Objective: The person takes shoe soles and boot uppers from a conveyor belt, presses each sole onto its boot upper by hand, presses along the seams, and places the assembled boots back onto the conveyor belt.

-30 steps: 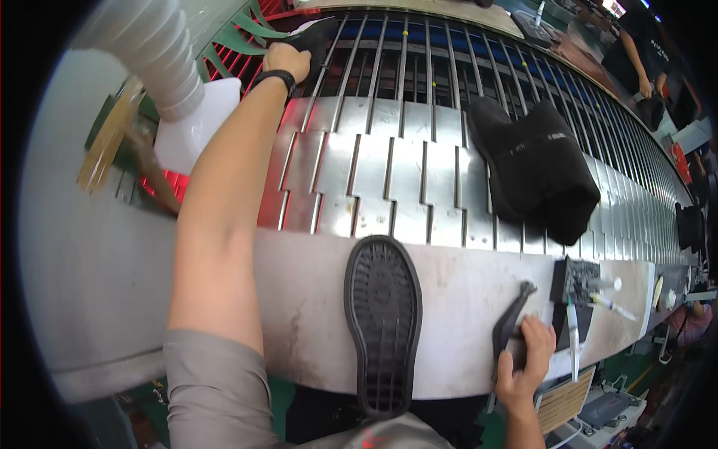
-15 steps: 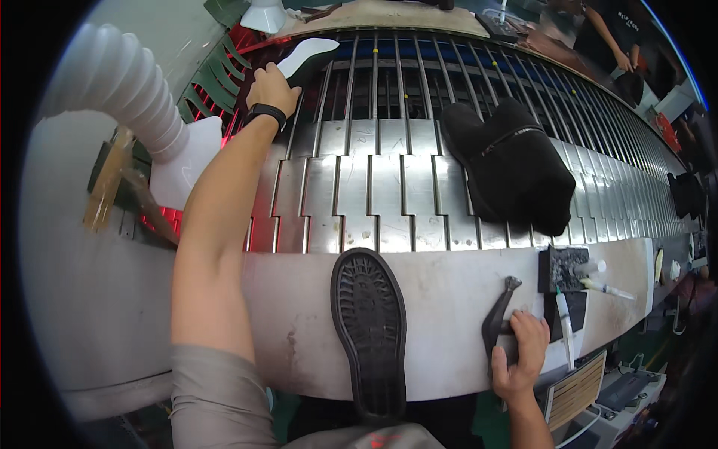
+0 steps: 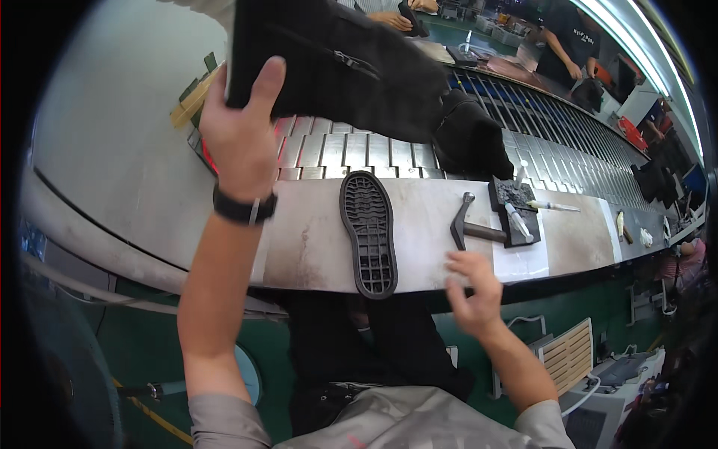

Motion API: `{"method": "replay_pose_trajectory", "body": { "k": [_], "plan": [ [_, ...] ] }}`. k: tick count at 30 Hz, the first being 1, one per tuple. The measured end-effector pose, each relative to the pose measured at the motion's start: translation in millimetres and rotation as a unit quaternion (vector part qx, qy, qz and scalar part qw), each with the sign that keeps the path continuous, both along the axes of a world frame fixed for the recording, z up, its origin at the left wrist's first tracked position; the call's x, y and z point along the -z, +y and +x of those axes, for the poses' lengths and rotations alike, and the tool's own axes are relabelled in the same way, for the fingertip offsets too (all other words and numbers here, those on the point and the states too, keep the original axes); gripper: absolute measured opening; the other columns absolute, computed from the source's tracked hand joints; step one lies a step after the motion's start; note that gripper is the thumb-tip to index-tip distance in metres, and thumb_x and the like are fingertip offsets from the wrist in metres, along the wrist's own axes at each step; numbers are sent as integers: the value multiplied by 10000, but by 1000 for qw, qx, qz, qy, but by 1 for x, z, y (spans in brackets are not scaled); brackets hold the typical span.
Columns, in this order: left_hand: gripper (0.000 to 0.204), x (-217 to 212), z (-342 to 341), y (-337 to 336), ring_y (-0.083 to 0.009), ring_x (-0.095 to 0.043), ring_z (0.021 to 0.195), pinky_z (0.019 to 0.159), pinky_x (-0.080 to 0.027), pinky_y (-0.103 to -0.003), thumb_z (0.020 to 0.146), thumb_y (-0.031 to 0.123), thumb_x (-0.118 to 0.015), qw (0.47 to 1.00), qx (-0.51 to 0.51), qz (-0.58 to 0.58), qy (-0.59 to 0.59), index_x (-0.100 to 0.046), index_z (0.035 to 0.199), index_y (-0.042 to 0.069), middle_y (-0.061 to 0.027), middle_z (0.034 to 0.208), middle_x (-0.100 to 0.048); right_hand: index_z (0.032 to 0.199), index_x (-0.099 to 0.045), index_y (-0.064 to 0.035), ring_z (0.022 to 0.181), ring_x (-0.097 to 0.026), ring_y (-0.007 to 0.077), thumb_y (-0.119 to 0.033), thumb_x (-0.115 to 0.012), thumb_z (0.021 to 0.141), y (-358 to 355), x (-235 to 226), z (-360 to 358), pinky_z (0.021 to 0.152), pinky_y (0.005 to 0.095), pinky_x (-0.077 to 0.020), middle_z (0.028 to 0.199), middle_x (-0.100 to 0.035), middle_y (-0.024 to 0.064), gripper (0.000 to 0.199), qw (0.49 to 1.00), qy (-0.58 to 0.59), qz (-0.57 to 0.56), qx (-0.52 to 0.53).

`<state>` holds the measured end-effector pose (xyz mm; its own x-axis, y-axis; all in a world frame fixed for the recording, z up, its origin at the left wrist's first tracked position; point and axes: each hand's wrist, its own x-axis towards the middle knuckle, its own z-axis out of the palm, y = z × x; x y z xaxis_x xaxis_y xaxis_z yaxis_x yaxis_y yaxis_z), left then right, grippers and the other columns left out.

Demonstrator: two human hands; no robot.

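Note:
My left hand (image 3: 243, 142) is closed around the foot end of a black boot (image 3: 333, 67). The boot is held up in the air, large in the upper part of the view, with a zip showing on its side. Below it a black shoe sole (image 3: 367, 236) lies lengthwise on the table, tread-like cavities facing up. My right hand (image 3: 476, 292), slightly blurred, hovers at the table's front edge with thumb and fingers apart and nothing in them. Just beyond it lies a hammer (image 3: 459, 223), its handle pointing right.
Another black boot (image 3: 471, 138) stands on the metal slat conveyor (image 3: 336, 150). Right of the hammer, a dark block (image 3: 502, 196) sits with syringes (image 3: 553, 206) around it on the pale table (image 3: 307, 247). Across the conveyor, other people (image 3: 572, 45) are at work.
My left hand has brought a boot up from the conveyor's far left toward me. My right hand has come off the hammer handle and drawn back. The view has tilted down.

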<state>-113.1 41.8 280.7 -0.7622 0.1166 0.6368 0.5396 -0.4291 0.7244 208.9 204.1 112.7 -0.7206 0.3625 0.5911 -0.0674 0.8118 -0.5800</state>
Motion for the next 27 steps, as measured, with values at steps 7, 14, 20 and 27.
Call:
{"method": "replay_pose_trajectory", "body": {
  "k": [7,14,20,27],
  "plan": [
    [578,110,201,-71,-256,-632,1323,1121,-534,-429,1097,283,-675,853,369,240,-281,-479,1549,-19,-125,1469,-615,1417,-624,27,1215,-703,409,-131,-656,1047,-57,66,2,1045,514,-563,1325,-708,246,404,994,-104,29,-27],
    [660,167,227,-74,-413,-587,1318,1063,-478,-523,716,393,-972,883,60,-404,233,-719,1218,47,-205,1482,-596,1477,-552,44,1190,-710,450,-265,-602,1093,-90,2,67,1014,588,-584,1313,-687,302,495,635,-63,-763,-102],
    [478,178,63,35,-433,-657,1239,1102,-499,-488,956,282,-796,887,-22,-404,222,-678,1282,-47,-276,1291,-703,1499,-487,76,1073,-742,480,-514,-447,1119,-71,68,132,871,587,-647,1251,-677,372,702,596,-91,-796,-56],
    [339,226,-16,77,-164,-741,1051,951,-563,-298,1029,199,-760,937,122,-324,-41,-751,1275,-35,-110,1150,-804,1526,-473,57,1078,-748,488,-385,-533,1138,-56,94,130,852,540,-667,1262,-689,369,591,609,-114,-784,-22]
  ]
}}
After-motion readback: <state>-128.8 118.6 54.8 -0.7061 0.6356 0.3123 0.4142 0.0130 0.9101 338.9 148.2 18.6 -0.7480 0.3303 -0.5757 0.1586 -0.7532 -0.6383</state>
